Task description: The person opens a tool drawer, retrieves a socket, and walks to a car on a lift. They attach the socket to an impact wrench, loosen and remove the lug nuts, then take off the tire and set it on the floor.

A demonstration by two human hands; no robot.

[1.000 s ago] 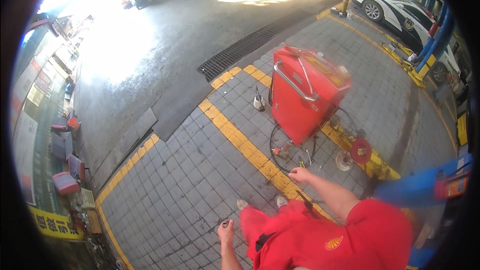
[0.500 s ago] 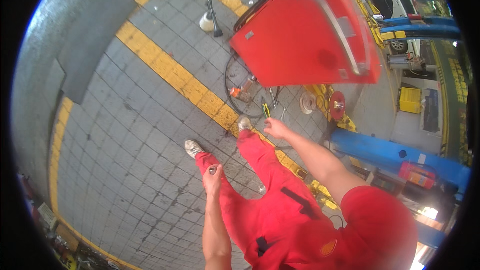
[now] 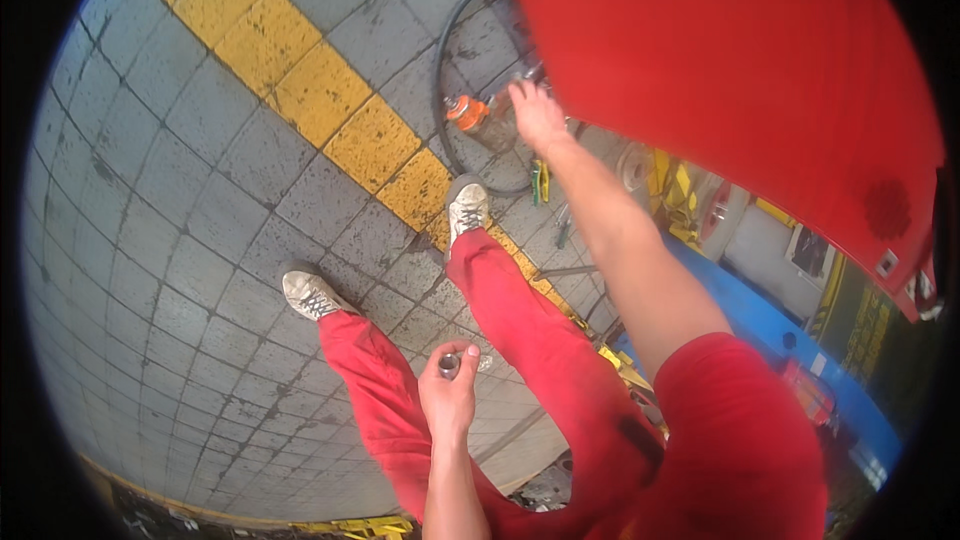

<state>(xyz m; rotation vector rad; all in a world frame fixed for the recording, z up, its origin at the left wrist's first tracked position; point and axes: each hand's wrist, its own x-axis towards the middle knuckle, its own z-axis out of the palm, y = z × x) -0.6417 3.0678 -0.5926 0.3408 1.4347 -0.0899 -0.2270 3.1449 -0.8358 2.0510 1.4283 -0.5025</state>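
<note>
My left hand (image 3: 449, 385) is closed round a small silver cylindrical socket (image 3: 449, 365) at the lower middle. My right hand (image 3: 533, 112) reaches out with fingers apart beside a grey tool with an orange end (image 3: 467, 111), lying near the red machine; whether it touches the tool I cannot tell. A black hose (image 3: 439, 70) loops round that tool. Yellow-green pliers (image 3: 540, 182) lie on the tiles just below my right hand. The red machine (image 3: 720, 60) fills the upper right.
My shoes stand on grey tiles (image 3: 200, 220) crossed by a yellow painted stripe (image 3: 310, 90). A blue lift beam (image 3: 760, 310) with yellow parts runs along the right. A pale disc (image 3: 632, 168) lies under the machine's edge.
My view has tilted down and closer to the red machine. My right hand has moved forward to the grey-and-orange tool; my left hand still holds the socket.
</note>
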